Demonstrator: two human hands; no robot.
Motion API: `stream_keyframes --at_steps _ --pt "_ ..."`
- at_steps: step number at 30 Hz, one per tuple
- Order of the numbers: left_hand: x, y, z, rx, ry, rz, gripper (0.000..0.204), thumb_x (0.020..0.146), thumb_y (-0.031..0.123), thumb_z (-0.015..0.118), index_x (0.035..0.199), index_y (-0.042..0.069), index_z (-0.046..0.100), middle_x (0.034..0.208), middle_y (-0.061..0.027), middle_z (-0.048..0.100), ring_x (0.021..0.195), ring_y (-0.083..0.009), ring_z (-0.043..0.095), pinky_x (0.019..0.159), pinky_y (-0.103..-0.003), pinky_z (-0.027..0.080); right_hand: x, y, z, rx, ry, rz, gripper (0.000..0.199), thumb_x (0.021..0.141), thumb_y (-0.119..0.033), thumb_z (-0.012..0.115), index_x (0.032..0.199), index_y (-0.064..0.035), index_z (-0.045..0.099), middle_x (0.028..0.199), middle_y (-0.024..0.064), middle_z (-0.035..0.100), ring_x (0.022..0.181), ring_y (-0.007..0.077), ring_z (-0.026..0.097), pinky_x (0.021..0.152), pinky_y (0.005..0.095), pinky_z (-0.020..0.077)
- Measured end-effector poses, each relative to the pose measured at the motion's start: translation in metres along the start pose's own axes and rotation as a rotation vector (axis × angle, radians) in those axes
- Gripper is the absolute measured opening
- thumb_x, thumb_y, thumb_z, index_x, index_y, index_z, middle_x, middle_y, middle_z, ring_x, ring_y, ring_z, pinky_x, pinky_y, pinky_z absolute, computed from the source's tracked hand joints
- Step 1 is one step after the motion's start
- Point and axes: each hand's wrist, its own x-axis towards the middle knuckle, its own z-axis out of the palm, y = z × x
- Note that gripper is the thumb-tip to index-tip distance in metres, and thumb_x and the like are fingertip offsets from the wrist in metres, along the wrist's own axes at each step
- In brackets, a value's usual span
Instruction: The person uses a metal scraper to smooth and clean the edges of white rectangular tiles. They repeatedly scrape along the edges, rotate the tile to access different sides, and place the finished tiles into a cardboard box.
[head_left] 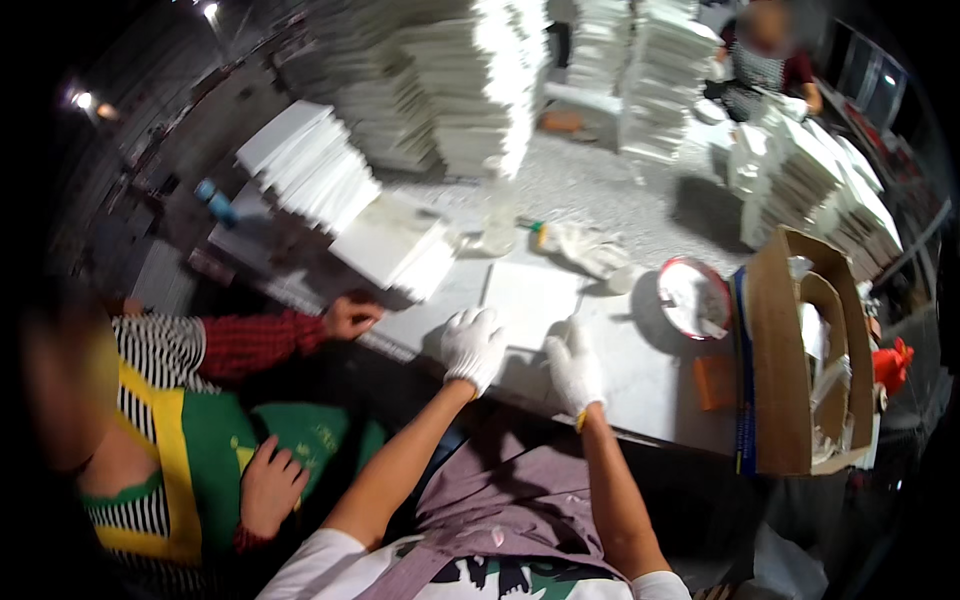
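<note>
Two gloved hands flanked a white panel at the table's near side

The left hand (474, 345), in a white knit glove, lay at the near left corner of a flat white panel (532, 297), its fingers reaching forward. The right hand (574, 368), gloved alike, was at the panel's near right corner, its fingers also extended. Neither hand was clenched, but the gloves and panel were both so pale that it could not be told whether the fingers gripped the edges or merely rested there. The panel lay flat on the pale tabletop (645, 385), in front of the person, between the two hands.

Beyond the panel lay a crumpled loose glove (580, 248), with a green-ended tool (531, 225) near its left end. A clear bottle (498, 215) stood upright to the left of these. To the right was a white bowl with a red rim (662, 285), and nearer the person an orange block (714, 382) sat just beside an open cardboard box (773, 380).

A low stack of white panels (395, 245) stood to the left, with a higher leaning stack (312, 165) behind it and tall stacks (460, 95) farther back. At the left, a co-worker in a green and yellow apron had one bare hand (353, 316) by the table edge. Another person (755, 75) was across the table, behind more white stacks (790, 180).
</note>
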Motion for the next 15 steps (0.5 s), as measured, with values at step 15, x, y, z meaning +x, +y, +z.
stream_keyframes --at_steps 15 --pt "-0.026 0.06 0.001 -0.138 -0.093 0.226 0.033 0.076 0.031 0.067 0.102 0.012 0.065 0.1 -0.0098 0.064 0.096 -0.0313 0.058 0.087 -0.042 0.045 -0.037 0.066 -0.062 0.132 0.292 -0.084 0.054 0.091 -0.017 0.055 0.137 0.006 0.038 0.137 0.0215 0.044 0.12 0.0281 0.049 0.097 0.0316 0.0425"
